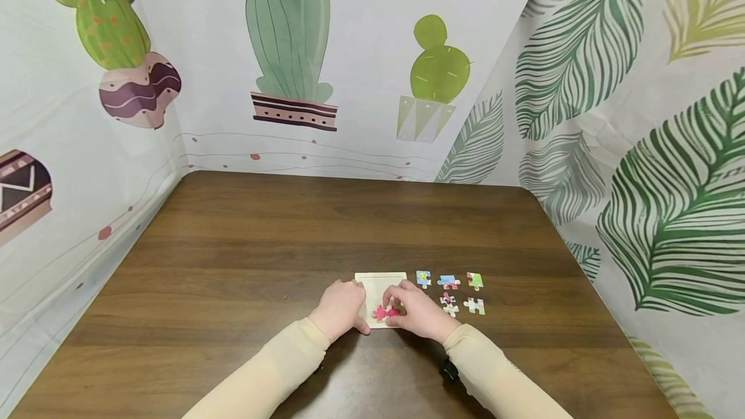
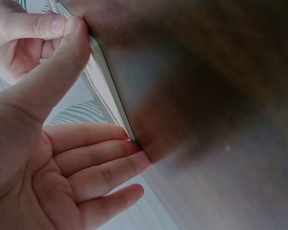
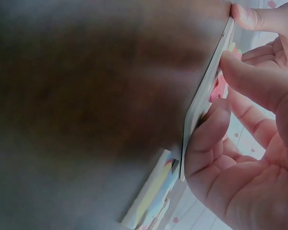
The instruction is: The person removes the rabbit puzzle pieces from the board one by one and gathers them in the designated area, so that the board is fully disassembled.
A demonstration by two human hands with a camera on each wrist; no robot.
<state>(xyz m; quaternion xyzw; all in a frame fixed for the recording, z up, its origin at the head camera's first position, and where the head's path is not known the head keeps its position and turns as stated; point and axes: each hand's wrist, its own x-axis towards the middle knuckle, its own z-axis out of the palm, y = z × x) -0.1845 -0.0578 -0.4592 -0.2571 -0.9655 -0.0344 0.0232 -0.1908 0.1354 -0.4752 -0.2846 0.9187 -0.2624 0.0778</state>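
A pale, shallow puzzle tray [image 1: 374,282] lies flat on the wooden table, in front of the person. My left hand [image 1: 341,306] rests along its left side; in the left wrist view straight fingers [image 2: 108,172] touch the edge and the thumb presses near a corner. Over the tray's near right part, my right hand [image 1: 420,310] pinches a pink puzzle piece [image 1: 394,311], partly covered by the fingers. Just left of it inside the tray is another pink puzzle piece [image 1: 380,313]. In the right wrist view, pink [image 3: 218,90] shows between thumb and fingers.
Right of the tray lie several loose jigsaw pieces, among them a blue one [image 1: 423,278], a green and red one [image 1: 475,280] and a pale one [image 1: 475,306]. The brown table [image 1: 291,225] meets patterned wall cloth at the back and sides.
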